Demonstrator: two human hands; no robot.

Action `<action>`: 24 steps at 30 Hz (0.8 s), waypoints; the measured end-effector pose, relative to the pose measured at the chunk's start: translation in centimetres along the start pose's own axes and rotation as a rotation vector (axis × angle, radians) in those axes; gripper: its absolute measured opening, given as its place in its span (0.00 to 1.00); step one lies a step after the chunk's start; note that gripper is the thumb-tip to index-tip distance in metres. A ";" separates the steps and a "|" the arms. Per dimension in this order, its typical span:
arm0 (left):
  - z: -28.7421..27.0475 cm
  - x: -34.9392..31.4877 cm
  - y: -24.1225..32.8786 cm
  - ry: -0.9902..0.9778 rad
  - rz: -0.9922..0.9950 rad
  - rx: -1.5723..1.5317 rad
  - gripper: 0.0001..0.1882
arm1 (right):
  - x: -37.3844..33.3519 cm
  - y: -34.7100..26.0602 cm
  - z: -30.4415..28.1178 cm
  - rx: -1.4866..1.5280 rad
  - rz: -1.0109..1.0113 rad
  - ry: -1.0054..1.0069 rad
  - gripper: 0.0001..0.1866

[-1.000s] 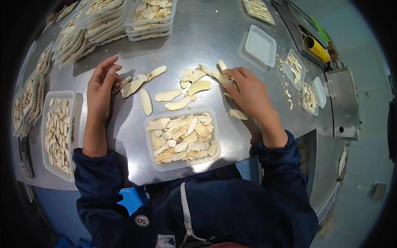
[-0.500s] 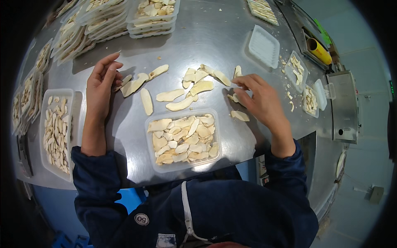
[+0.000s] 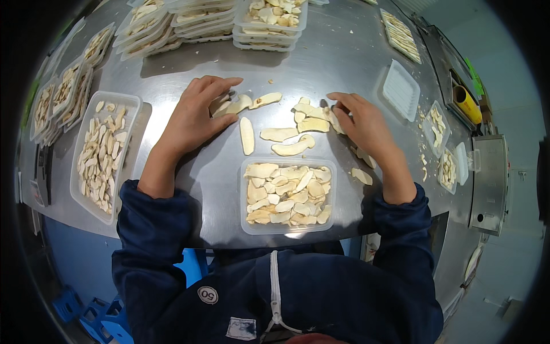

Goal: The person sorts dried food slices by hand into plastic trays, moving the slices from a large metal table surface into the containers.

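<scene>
Several pale, long mushroom slices (image 3: 279, 135) lie loose on the metal table between my hands. My left hand (image 3: 200, 112) is cupped beside the left end of the row, thumb and fingers apart, next to a curved slice (image 3: 238, 105). At the right of a small overlapping cluster (image 3: 313, 124) is my right hand (image 3: 364, 123), its thumb and forefinger apart at the cluster's edge. The forearm partly covers other slices (image 3: 361, 176) below that hand. Close to my body stands a clear plastic tray (image 3: 331, 198) filled with shorter mushroom slices.
A larger tray (image 3: 136, 109) of small pieces stands at the left. Stacked filled trays (image 3: 266, 40) line the far side. At the right are an upturned white tray (image 3: 401, 90), small containers (image 3: 436, 129) of scraps, a yellow roll (image 3: 467, 104) and a metal box (image 3: 490, 183).
The whole view has shifted, so the table appears farther right. My left hand has moved in closer to the left slices, and my right hand has moved left to the cluster.
</scene>
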State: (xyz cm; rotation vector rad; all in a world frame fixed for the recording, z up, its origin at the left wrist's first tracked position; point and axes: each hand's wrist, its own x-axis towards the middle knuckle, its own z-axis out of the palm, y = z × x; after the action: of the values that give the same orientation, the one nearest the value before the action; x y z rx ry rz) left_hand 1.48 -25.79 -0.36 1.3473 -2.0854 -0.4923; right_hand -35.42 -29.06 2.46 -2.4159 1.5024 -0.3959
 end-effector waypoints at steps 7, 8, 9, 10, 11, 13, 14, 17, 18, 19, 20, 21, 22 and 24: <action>-0.5 0.2 -0.5 0.040 -0.260 -0.423 0.29 | 0.1 -1.6 -0.5 0.163 0.061 -0.070 0.21; -0.4 0.4 -1.5 0.074 -0.262 -0.509 0.28 | 0.1 -1.6 -0.7 0.213 0.091 -0.089 0.22; -0.3 0.6 -1.9 0.107 -0.259 -0.603 0.27 | 0.2 -1.7 -0.8 0.255 0.128 -0.109 0.23; -0.2 0.5 -2.0 0.148 -0.292 -0.666 0.24 | 0.2 -2.0 -0.8 0.196 0.105 -0.092 0.24; -0.4 0.4 -2.1 0.167 -0.318 -0.723 0.23 | 0.0 -2.1 -0.6 0.158 0.055 -0.073 0.24; -0.7 0.3 -2.4 0.203 -0.368 -0.837 0.22 | -0.4 -2.1 -0.2 0.084 -0.041 -0.034 0.24; -0.9 0.3 -2.1 0.214 -0.392 -0.801 0.20 | -0.3 -2.2 -0.3 0.108 -0.013 -0.057 0.24; -1.2 0.4 -2.2 0.222 -0.428 -0.852 0.20 | -0.3 -2.5 -0.5 0.188 0.062 -0.096 0.24; -1.2 0.4 -2.2 0.229 -0.431 -0.868 0.20 | -0.3 -2.4 -0.5 0.219 0.079 -0.088 0.24; -1.2 0.5 -2.3 0.235 -0.434 -0.885 0.20 | -0.4 -2.3 -0.6 0.251 0.097 -0.080 0.23; -0.7 0.8 -2.1 0.235 -0.433 -0.911 0.20 | -0.6 -2.2 -0.9 0.211 0.075 -0.039 0.23; -0.5 0.9 -2.3 0.235 -0.423 -0.900 0.19 | -0.7 -2.4 -1.2 0.171 0.055 0.003 0.22; -0.6 0.7 -2.7 0.232 -0.412 -0.890 0.19 | -0.8 -2.5 -1.3 0.130 0.037 0.045 0.21; -0.2 0.6 -2.6 0.219 -0.397 -0.842 0.19 | -1.3 -2.0 -1.1 0.142 -0.028 0.085 0.20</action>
State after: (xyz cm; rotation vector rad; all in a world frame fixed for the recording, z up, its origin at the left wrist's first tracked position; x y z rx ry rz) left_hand 3.27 -27.39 -1.61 1.1956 -1.1837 -1.1677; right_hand -34.71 -27.15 4.11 -2.3380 1.4242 -0.5972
